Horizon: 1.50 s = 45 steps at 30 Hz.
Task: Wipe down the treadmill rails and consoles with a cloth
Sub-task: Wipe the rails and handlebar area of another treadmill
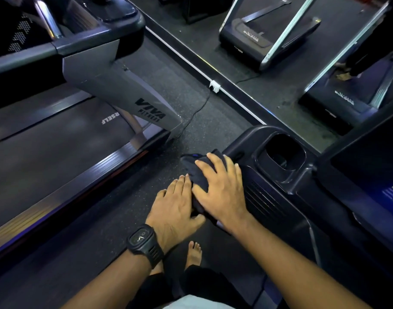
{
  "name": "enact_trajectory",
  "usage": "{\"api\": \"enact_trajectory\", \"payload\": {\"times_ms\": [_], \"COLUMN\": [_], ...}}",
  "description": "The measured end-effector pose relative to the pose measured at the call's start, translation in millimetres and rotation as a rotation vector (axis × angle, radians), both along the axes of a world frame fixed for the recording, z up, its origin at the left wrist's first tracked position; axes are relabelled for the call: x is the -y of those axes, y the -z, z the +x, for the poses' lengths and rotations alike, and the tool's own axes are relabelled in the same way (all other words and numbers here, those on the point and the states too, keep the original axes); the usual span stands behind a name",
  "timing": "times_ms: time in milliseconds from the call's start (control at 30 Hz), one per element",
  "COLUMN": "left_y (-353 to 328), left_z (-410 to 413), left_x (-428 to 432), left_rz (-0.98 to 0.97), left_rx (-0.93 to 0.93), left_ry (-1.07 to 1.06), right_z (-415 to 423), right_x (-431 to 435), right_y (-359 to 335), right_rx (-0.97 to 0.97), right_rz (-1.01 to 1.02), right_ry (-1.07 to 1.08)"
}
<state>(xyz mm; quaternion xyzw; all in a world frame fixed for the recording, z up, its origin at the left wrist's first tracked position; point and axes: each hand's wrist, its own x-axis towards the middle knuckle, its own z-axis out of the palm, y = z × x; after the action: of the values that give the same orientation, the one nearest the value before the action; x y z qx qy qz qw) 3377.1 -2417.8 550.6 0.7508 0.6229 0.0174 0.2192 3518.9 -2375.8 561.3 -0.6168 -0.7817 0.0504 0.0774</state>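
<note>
A dark cloth (196, 172) is pressed onto the left end of a treadmill console (269, 197), just below the middle of the view. The right grip (222, 190) is laid flat on it, released, with fingers spread and pointed to 11 o'clock. The left grip (175, 204), at 8 o'clock of the right one, is likewise released: its fingers are held straight along the cloth's edge, and its thumb is set against the lower fold. A black watch (144, 241) is worn on that wrist. A cup holder (282, 157) is seen at 2 o'clock of the cloth. A second treadmill (57, 152) is placed at 9 o'clock, well apart across the speckled floor (97, 230).
</note>
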Motion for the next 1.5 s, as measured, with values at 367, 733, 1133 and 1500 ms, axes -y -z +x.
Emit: {"api": "enact_trajectory", "payload": {"times_ms": [367, 733, 1133, 1500], "left_y": [1.2, -3.5, -6.4, -3.3], "left_z": [-4.7, 0.7, 19.0, 35.4], "left_x": [8.3, 1.6, -22.4, -48.7], "left_rz": [0.021, 0.032, 0.051, 0.087], "left_rx": [-0.003, 0.034, 0.053, 0.068], "left_ry": [-0.012, 0.070, 0.124, 0.167], "right_z": [2.3, 3.4, 50.2, 46.2], "right_x": [-6.4, -17.8, -58.8, -100.5], "right_y": [-1.7, -10.1, -17.1, -30.6], "right_rx": [0.023, 0.067, 0.187, 0.286], "right_rz": [-0.008, -0.031, -0.048, -0.183], "right_ry": [0.022, 0.213, 0.295, 0.225]}}
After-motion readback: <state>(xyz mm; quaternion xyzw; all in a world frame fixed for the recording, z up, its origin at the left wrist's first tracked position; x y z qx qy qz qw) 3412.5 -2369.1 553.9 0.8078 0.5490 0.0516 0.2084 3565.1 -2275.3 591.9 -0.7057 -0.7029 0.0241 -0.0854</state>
